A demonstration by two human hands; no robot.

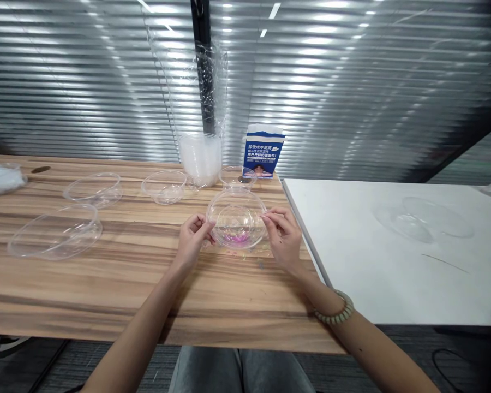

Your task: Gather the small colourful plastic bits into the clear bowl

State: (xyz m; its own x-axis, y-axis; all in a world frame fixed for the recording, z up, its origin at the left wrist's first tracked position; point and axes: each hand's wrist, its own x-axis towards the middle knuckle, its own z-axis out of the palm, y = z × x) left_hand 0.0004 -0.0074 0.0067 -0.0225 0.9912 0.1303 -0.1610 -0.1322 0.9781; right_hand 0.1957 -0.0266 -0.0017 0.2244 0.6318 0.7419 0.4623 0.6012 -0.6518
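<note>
Between my two hands is a clear round plastic lid (236, 210), with ring marks on its face, tipped toward me. My left hand (194, 240) pinches its left rim with thumb and fingers. At the right edge my right hand (284, 236) grips the rim the same way. A bright pink patch (237, 238) shows through the lower part of the lid; I cannot make out what it is. Small shiny colored bits (243, 255) show on the wooden table (237, 300) just below. Right behind the lid sits a clear plastic bowl (238, 173), partly covered.
Several clear bowls stand on the left, including one bowl (163, 188) and a larger one (57, 232). Behind are a bagged stack of bowls (200, 158) and a blue printed bag (264, 152). A white table (352, 262) adjoins on the right, with clear plastic pieces (413, 224) on it.
</note>
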